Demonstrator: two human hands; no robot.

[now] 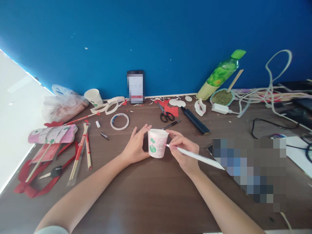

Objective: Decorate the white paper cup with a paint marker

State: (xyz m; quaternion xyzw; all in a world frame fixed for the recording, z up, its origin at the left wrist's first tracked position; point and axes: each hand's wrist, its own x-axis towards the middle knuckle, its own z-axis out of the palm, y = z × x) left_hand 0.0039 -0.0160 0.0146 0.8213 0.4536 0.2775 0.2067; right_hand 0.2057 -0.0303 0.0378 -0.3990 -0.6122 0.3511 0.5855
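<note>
A white paper cup (158, 150) with green and pink print stands upright on the brown table in front of me. My left hand (136, 145) grips the cup's left side, its fingers passing behind the rim and the thumb low near the base. In my right hand (184, 150) is a slim white marker pen (198, 157), its pink tip at the right of the cup's wall. Pink lines cover part of that wall. One right finger reaches behind the cup's rim. A black pen (172, 124) and black-handled scissors (166, 116) lie just beyond the cup.
Behind are a propped phone (136, 87), a tape roll (119, 121), another paper cup (93, 97), and a dark blue box cutter (195, 120). Wrapped chopsticks (79, 151) and a key (52, 172) lie left. A green bottle (219, 76) leans on the wall; white cables (255, 96) tangle right.
</note>
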